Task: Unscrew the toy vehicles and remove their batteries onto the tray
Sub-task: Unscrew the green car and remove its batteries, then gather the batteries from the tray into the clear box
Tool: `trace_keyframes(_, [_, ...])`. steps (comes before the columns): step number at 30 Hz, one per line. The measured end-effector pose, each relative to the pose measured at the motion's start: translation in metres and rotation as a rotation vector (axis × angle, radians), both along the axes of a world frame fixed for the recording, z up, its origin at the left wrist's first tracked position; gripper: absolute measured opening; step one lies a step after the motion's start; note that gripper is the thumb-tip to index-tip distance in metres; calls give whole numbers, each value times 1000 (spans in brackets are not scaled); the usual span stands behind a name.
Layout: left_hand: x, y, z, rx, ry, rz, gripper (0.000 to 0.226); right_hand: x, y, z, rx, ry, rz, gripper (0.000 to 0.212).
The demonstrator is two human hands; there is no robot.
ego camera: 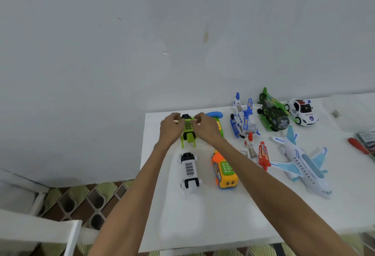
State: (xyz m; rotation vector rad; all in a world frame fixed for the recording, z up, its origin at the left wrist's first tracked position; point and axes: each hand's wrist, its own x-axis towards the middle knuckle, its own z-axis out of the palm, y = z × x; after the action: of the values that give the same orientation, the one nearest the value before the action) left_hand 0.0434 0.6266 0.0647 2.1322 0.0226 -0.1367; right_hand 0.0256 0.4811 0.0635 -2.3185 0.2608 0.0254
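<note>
Both hands are stretched out over the desk (203, 219) and take hold of one green toy vehicle (187, 130). The left hand (171, 129) curls its fingers round the toy's left flank and the right hand (205, 128) pinches its right flank. The toy sits between the two palms and seems to rest on the desktop.

It is most likely hollow moulded plastic: light, stiff, smooth enough to slip if squeezed carelessly. The two thin prongs at its near end look like the parts most apt to snap. The broad body, where the fingers already are, is the safer place to grip. No battery cover shows from above, so it is probably on the underside and the toy would need turning over.

From the near end, lime-green prongs lead to a lime body with a dark ribbed panel on top, then a black block at the far end.

Nearer than the hands stands a white toy vehicle (189, 171) of the same shape, and to its right a yellow bus toy (225, 175). Well to the right of the right hand lies a red-handled screwdriver (359, 147). Just beyond the right hand a blue-handled toy (216, 115) peeks out. I cannot make out a tray.
</note>
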Motion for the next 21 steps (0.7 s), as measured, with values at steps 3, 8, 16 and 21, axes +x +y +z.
trace_keyframes(3, [-5, -22, 15, -41, -43, -54, 35, -8, -20, 9, 20, -17, 11, 37])
trace_keyframes(8, [-26, -78, 32, -55, -114, -122, 29, -33, -79, 21, 17, -93, 0, 28])
trace_keyframes(16, [-92, -237, 35, 29, -131, -331, 26, -111, -252, 31, -84, -147, 14, 26])
trace_keyframes(21, [-128, -335, 29, 53, -98, -420, 27, -157, -364, 24, -100, -121, 46, 21])
